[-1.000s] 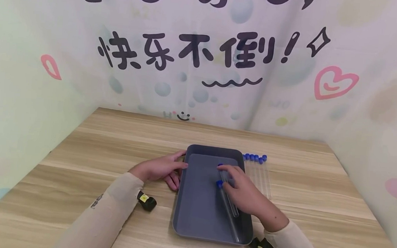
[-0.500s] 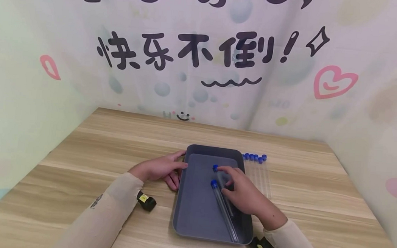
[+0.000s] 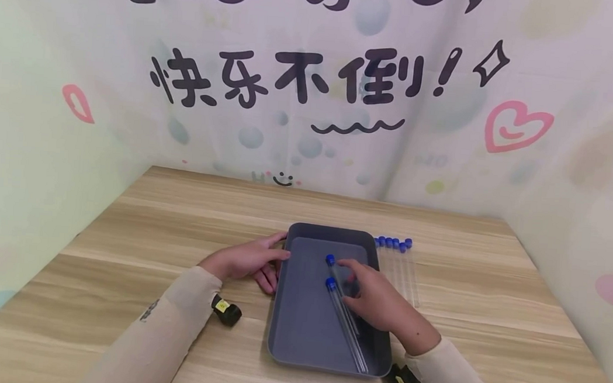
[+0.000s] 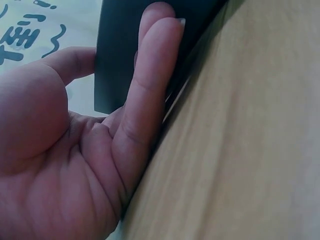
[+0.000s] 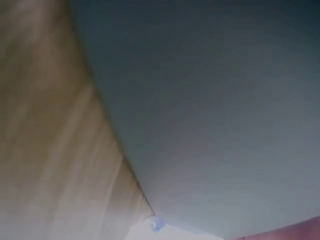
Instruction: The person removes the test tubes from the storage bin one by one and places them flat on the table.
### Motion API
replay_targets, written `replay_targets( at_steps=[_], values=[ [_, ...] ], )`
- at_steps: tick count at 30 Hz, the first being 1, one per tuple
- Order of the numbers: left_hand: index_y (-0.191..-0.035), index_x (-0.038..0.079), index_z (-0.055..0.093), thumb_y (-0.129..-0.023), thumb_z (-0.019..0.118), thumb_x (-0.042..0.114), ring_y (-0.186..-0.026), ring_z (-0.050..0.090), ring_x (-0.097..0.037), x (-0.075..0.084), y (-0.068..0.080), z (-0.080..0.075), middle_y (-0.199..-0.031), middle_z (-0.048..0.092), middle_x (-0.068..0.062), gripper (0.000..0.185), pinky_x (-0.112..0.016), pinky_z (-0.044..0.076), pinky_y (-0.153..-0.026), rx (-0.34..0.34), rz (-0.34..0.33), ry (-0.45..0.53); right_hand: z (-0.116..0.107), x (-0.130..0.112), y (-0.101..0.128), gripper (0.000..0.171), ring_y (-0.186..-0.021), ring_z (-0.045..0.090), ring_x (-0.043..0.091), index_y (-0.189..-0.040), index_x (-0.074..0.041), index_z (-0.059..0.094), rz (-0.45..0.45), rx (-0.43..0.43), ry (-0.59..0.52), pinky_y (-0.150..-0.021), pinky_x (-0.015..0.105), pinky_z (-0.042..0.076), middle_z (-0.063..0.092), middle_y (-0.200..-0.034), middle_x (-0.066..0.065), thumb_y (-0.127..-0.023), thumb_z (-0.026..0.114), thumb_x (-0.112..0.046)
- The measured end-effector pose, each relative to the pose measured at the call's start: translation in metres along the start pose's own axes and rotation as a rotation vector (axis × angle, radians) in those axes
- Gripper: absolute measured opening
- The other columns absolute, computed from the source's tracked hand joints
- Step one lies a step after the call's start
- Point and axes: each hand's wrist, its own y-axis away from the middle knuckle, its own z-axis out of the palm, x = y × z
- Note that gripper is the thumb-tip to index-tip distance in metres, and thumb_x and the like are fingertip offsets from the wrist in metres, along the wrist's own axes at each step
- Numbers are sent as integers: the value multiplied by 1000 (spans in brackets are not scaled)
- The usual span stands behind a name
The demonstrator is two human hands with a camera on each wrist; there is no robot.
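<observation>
The dark grey tray sits on the table with two clear blue-capped test tubes lying slantwise in it. The lower test tube lies alongside the upper one, whose blue cap is nearer the back. My left hand holds the tray's left wall, thumb over the rim and fingers along the outside; in the left wrist view the fingers lie straight against it. My right hand hovers over the tray's right side, fingers loosely bent, index finger beside the upper cap. It covers part of that tube.
Several more blue-capped test tubes lie in a row on the wooden table, just right of the tray. The tray's wall fills most of the right wrist view. A printed cloth hangs behind the table.
Both test tubes in the tray have shifted left at their capped ends. My right hand's fingers have loosened and drawn slightly apart from them. The left hand stays in place.
</observation>
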Motion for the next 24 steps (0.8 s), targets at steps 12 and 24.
replay_targets(
  at_steps=[12,24],
  values=[
    [-161,32,6,-107,45,28,-65,69,-23,0,1,0,-91,60,-16,66,-44,64,-64,5,1,1,3,-5,0,71,-51,58,12,-147,-11,46,110,-11,-77,-44,22,52,59,-120,17,-84,74,4],
    [-161,32,7,-106,46,29,-66,69,-23,-2,0,-1,-92,60,-17,67,-45,64,-65,7,1,3,3,-2,0,71,-48,58,11,-146,-8,46,100,-18,-79,-42,23,51,58,-103,10,-83,76,2]
  ],
)
